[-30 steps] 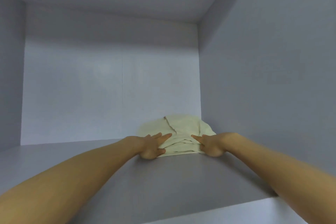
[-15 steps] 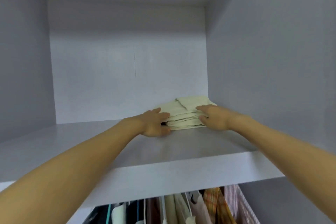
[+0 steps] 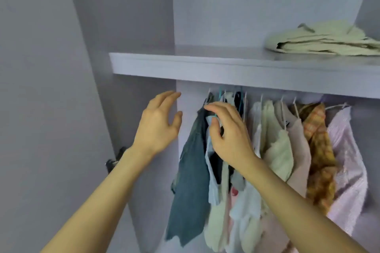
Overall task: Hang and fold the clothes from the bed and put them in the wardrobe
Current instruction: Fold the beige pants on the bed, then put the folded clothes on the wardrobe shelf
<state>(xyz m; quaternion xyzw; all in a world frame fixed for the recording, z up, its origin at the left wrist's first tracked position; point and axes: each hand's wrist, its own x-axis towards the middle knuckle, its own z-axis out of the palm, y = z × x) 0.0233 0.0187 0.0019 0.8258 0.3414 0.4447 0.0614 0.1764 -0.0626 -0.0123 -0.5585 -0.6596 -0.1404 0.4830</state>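
Grey wardrobe shelf (image 3: 205, 68) carries the folded pale cream garment (image 3: 320, 42) at its right end. Below, left hand (image 3: 158, 127) spreads wide; right hand (image 3: 228, 133) hovers, loosely curled, before hanging clothes (image 3: 287, 150). No writing shows.

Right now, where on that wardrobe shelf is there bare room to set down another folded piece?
The shelf is bare from its left end to the folded cream garment, which fills the right end. Below, the hanging clothes are packed tight; the only gap there is at the left wall, by the left hand.
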